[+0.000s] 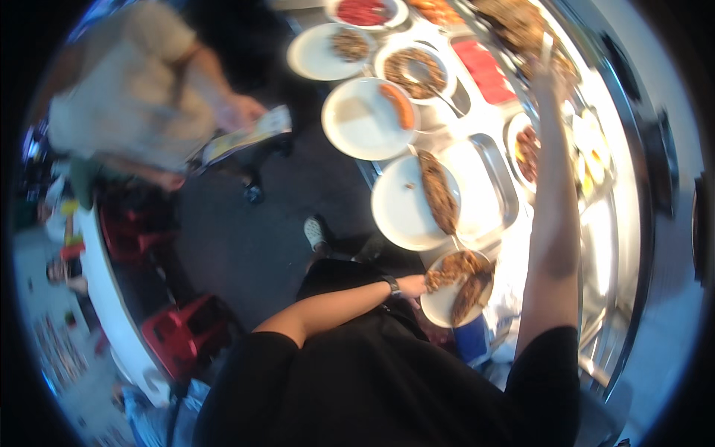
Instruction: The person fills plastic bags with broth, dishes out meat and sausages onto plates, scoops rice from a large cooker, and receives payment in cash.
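Observation:
My left hand (412, 288) holds the rim of a white plate (434, 307) near my body; on the plate lie a chunky brown food (459, 265) and a long browned piece (469, 296). My right arm stretches far over the lit food counter. At its end my right hand (548, 81), blurred, grips a light-coloured utensil (547, 47), perhaps tongs, at a heap of browned food (511, 22). Just beyond the held plate, a white plate (399, 207) bears another long browned piece (438, 193). Further off, an orange sausage (397, 106) lies on a white plate (354, 131).
A bowl of brown food (412, 72) with a ladle, a red tray (483, 70), a metal tray (500, 179) and a dish of halved eggs (591, 153) crowd the counter. At left stands a person (139, 95) holding papers. Red chairs (187, 329) line a white table (109, 296).

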### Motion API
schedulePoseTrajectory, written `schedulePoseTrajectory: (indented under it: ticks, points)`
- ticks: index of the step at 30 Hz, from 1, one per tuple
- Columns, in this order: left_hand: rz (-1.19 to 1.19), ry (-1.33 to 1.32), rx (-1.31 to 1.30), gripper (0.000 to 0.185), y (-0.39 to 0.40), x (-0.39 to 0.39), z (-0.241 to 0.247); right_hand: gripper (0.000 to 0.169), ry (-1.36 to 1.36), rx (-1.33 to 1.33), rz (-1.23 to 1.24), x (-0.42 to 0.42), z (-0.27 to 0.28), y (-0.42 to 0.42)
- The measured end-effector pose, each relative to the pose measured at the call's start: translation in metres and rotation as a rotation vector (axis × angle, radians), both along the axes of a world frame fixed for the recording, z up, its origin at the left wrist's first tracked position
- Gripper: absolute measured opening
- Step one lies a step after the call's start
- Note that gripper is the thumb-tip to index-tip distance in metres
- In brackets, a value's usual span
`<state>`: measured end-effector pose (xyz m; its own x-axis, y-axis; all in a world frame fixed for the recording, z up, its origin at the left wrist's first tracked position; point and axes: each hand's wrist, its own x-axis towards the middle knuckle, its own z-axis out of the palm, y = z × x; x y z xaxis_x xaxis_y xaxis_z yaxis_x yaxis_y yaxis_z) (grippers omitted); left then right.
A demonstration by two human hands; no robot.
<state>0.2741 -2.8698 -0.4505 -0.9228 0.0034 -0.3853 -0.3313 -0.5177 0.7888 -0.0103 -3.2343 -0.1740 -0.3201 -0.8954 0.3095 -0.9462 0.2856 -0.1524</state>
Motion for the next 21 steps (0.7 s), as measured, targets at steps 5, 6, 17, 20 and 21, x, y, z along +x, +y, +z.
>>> schedulePoseTrajectory:
  ticks: [5, 6, 17, 20, 21]
  points:
    - [-0.033, -0.402, 0.067, 0.055, -0.023, 0.03, 0.035, 0.026, -0.701, -0.304, 0.495, 0.153, -0.012, 0.048]
    - [-0.024, -0.403, -0.133, 0.051, -0.043, 0.055, 0.056, 0.03, -0.813, 0.111, 0.426, 0.174, -0.012, 0.063]
    - [1.89, 0.147, -0.104, 0.086, -0.186, 0.281, 0.153, 0.081, -1.728, 0.543, 0.469, 0.393, -0.079, 0.082]
    - [1.96, 0.158, -0.061, 0.072, -0.201, 0.289, 0.147, 0.079, -1.675, 0.465, 0.524, 0.417, -0.073, 0.112]
    - [2.018, 0.265, -0.03, 0.065, -0.205, 0.29, 0.147, 0.079, -1.66, 0.448, 0.514, 0.423, -0.077, 0.123]
